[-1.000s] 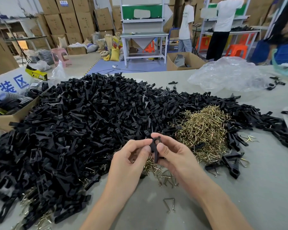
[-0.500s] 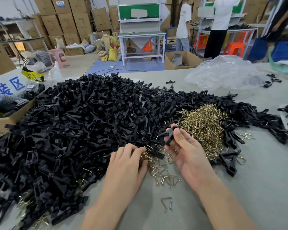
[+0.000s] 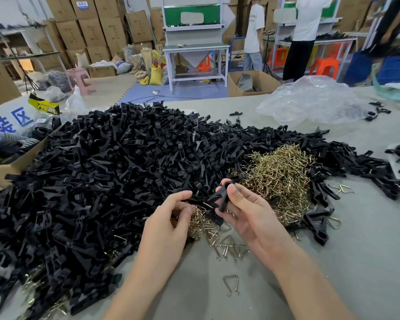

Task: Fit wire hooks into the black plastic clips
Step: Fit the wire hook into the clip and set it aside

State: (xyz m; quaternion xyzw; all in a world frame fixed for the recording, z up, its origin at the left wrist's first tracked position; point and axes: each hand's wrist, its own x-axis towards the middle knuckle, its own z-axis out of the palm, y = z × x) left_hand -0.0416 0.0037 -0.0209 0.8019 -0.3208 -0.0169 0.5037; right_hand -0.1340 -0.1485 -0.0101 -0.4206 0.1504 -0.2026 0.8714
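Observation:
A big heap of black plastic clips (image 3: 106, 172) covers the left and middle of the grey table. A mound of brass-coloured wire hooks (image 3: 280, 174) lies to its right, with loose hooks (image 3: 226, 245) spread below my hands. My right hand (image 3: 245, 211) pinches one black clip (image 3: 221, 196) between thumb and fingers, just above the pile's edge. My left hand (image 3: 169, 227) is beside it, its fingertips closed on a small wire hook (image 3: 194, 207) right by the clip.
A single hook (image 3: 231, 285) lies on the table near me. A few clips with hooks (image 3: 316, 222) lie at the right. A crumpled clear plastic bag (image 3: 314, 102) sits at the back right, an open cardboard box (image 3: 7, 167) at the left. People stand at shelves beyond.
My left hand went down to the loose hooks and has come up with one pinched in its fingertips. My right hand kept the clip and has drawn back toward the left hand.

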